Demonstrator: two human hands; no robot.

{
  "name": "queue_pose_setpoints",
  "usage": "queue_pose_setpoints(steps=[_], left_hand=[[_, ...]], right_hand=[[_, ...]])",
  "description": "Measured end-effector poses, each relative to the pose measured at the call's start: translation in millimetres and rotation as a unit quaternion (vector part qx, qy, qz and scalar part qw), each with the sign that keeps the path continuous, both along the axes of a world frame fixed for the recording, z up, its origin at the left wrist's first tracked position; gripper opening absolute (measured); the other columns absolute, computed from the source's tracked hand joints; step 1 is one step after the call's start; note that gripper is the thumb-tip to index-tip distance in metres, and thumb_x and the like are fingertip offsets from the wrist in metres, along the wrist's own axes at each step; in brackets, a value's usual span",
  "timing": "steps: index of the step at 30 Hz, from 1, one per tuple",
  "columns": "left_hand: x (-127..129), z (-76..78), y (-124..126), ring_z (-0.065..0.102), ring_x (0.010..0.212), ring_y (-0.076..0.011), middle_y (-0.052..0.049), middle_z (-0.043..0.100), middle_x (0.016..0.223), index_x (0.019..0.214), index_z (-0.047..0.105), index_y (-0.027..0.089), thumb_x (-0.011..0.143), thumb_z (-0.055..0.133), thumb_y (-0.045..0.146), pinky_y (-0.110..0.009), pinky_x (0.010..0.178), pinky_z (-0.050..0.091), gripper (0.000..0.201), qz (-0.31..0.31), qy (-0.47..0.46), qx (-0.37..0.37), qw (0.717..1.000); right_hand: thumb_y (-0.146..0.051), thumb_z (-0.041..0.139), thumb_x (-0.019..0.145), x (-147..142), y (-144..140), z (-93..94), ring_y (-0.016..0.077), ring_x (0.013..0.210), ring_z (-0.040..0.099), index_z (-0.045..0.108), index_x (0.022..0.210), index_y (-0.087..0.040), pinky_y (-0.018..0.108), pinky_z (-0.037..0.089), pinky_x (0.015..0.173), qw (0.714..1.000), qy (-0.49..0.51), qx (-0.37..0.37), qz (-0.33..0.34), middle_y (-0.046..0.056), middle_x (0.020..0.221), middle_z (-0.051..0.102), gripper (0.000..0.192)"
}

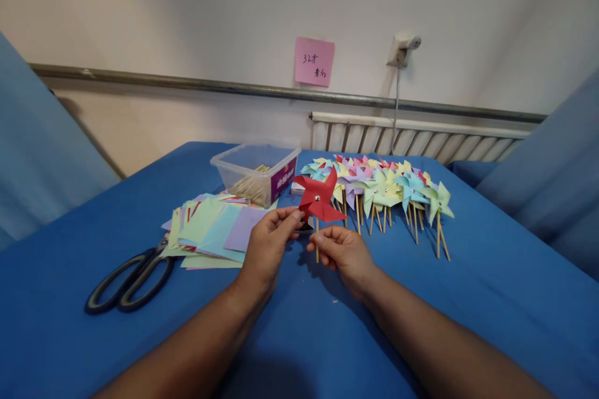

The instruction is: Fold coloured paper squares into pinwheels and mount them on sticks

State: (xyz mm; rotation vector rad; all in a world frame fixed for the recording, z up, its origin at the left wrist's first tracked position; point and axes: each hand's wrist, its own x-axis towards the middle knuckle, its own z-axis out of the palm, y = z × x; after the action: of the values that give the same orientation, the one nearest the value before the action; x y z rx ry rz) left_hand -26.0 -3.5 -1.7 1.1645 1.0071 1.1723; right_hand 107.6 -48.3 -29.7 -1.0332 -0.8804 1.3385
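Observation:
A red paper pinwheel (322, 196) on a thin wooden stick stands upright between my hands, a shiny pin at its centre. My right hand (345, 254) is closed, pinching the stick below the blades between thumb and fingers. Thumb and fingers together, my left hand (269, 243) is closed at the left edge of the red blades; the exact contact is partly hidden. Behind my left fingers a small dish with dark and red contents (306, 228) shows only in part.
Coloured paper sheets (210, 230) lie left, with black-handled scissors (133, 277) partly under them. A clear plastic box (255, 174) holds wooden sticks. Several finished pinwheels (379, 190) lie in a group at right on the blue tablecloth (468, 318). A radiator (421, 134) is behind.

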Motion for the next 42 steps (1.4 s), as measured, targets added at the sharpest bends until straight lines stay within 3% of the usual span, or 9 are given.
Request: queue_pose_setpoints(steps=[3, 7, 13, 19, 23, 31, 35, 38, 42], left_hand=[[0, -2.9, 0, 0.064, 0.084, -0.019, -0.008, 0.07, 0.091, 0.093, 0.067, 0.015, 0.068, 0.073, 0.045, -0.027, 0.069, 0.047, 0.039, 0.005, -0.007, -0.015, 1.0], [1, -0.4, -1, 0.063, 0.089, -0.0191, -0.007, 0.069, 0.096, 0.099, 0.065, 0.016, 0.067, 0.075, 0.042, -0.028, 0.07, 0.048, 0.043, -0.004, -0.031, -0.021, 0.999], [1, 10.6, 1, 0.062, 0.085, -0.016, -0.005, 0.067, 0.1, 0.103, 0.062, 0.016, 0.064, 0.078, 0.039, -0.025, 0.069, 0.046, 0.047, 0.049, -0.065, -0.013, 0.997], [-1, 10.1, 0, 0.061, 0.073, -0.0146, -0.003, 0.069, 0.083, 0.088, 0.065, 0.016, 0.065, 0.077, 0.039, -0.026, 0.068, 0.046, 0.035, -0.023, -0.084, -0.021, 0.996], [-1, 8.3, 0, 0.057, 0.064, -0.0116, 0.001, 0.065, 0.069, 0.073, 0.063, 0.015, 0.066, 0.078, 0.035, -0.023, 0.063, 0.044, 0.026, -0.02, -0.074, -0.008, 0.997], [0, 10.6, -2, 0.06, 0.064, -0.013, -0.001, 0.069, 0.072, 0.078, 0.067, 0.015, 0.065, 0.078, 0.031, -0.024, 0.063, 0.046, 0.023, -0.021, -0.067, -0.017, 0.997], [-1, 7.8, -1, 0.062, 0.069, -0.0145, -0.004, 0.071, 0.078, 0.083, 0.068, 0.014, 0.065, 0.078, 0.031, -0.026, 0.067, 0.048, 0.027, -0.028, -0.076, -0.025, 0.996], [0, 3.9, -2, 0.061, 0.063, -0.0142, -0.003, 0.067, 0.07, 0.081, 0.068, 0.013, 0.066, 0.077, 0.033, -0.026, 0.062, 0.046, 0.027, -0.045, -0.061, -0.05, 0.996], [3, -1.1, -5, 0.058, 0.058, -0.0136, 0.0, 0.061, 0.061, 0.079, 0.066, 0.013, 0.067, 0.076, 0.035, -0.025, 0.058, 0.044, 0.027, -0.069, -0.047, -0.072, 0.994]], right_hand=[[-0.046, 0.078, 0.065, 0, -1, -0.2, 0.0048, 0.041, 0.043, 0.065, 0.071, -0.015, 0.018, 0.025, 0.038, 1.0, 0.02, -0.011, -0.003, 0.004, 0.069, 0.069, 0.034], [-0.046, 0.077, 0.066, -1, -2, -2.1, 0.0048, 0.042, 0.045, 0.066, 0.074, -0.015, 0.018, 0.026, 0.039, 1.0, 0.026, -0.01, 0.01, 0.004, 0.069, 0.069, 0.034], [-0.049, 0.076, 0.067, -3, -2, -2.0, 0.0053, 0.042, 0.045, 0.066, 0.074, -0.016, 0.019, 0.026, 0.039, 1.0, -0.006, -0.004, 0.019, 0.004, 0.069, 0.069, 0.036], [-0.049, 0.076, 0.066, -4, -3, -1.2, 0.0059, 0.042, 0.046, 0.064, 0.07, -0.016, 0.02, 0.031, 0.042, 0.998, -0.042, 0.003, 0.048, 0.002, 0.064, 0.068, 0.035], [-0.049, 0.074, 0.068, -6, -3, -4.6, 0.0058, 0.042, 0.045, 0.063, 0.067, -0.016, 0.02, 0.033, 0.044, 0.995, -0.059, 0.016, 0.073, 0.001, 0.062, 0.067, 0.034], [-0.049, 0.072, 0.07, -8, -4, -10.7, 0.0061, 0.043, 0.047, 0.06, 0.068, -0.017, 0.021, 0.035, 0.044, 0.994, -0.068, 0.029, 0.086, 0.001, 0.064, 0.066, 0.035], [-0.039, 0.076, 0.068, -7, -3, -12.8, 0.0078, 0.049, 0.049, 0.059, 0.085, -0.019, 0.024, 0.039, 0.049, 0.994, -0.098, 0.053, 0.013, -0.001, 0.068, 0.063, 0.032], [-0.033, 0.079, 0.066, -5, -5, -10.2, 0.01, 0.053, 0.05, 0.053, 0.106, -0.022, 0.026, 0.041, 0.052, 0.985, -0.152, 0.071, -0.047, -0.002, 0.073, 0.061, 0.049], [-0.03, 0.078, 0.066, 0, -9, -3.7, 0.0177, 0.081, 0.06, 0.05, 0.113, -0.023, 0.032, 0.05, 0.07, 0.943, -0.281, 0.15, -0.097, 0.007, 0.107, 0.061, 0.055]])
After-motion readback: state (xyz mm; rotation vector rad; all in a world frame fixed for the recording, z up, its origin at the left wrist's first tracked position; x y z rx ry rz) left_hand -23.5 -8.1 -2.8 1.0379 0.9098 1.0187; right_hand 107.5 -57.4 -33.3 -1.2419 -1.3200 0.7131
